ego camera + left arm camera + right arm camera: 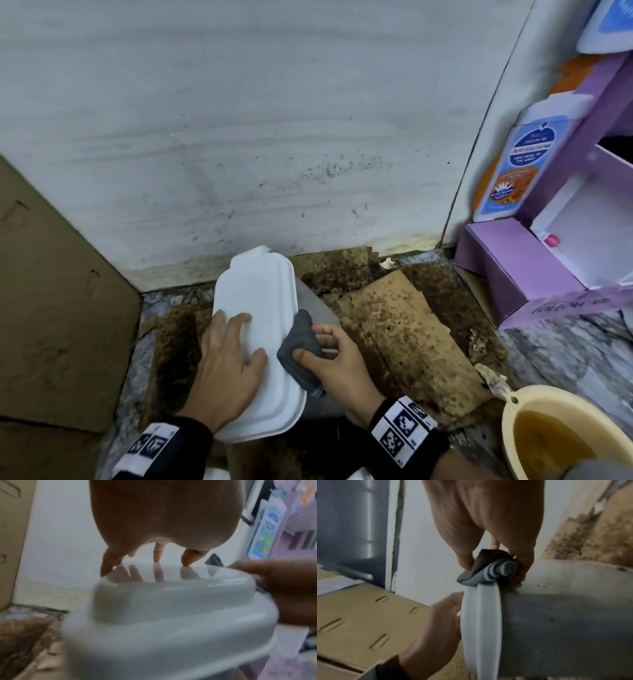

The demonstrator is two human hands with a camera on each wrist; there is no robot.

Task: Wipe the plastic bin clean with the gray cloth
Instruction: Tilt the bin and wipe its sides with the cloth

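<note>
Pressing flat, fingers spread, left hand (224,363) on white lid (255,308) of plastic bin (317,308); right hand (337,363) pinching rolled gray cloth (301,346) against lid's three-o'clock edge.

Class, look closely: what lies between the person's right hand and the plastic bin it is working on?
The gray cloth, bunched under the right hand against the plastic bin; clearest in the right wrist view.

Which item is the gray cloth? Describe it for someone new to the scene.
Start at the white-lidded plastic bin lying on its side on the stained floor by the wall. At the lid's right edge, the right hand grips the gray cloth: small, dark, bunched, the only fabric there.
</note>
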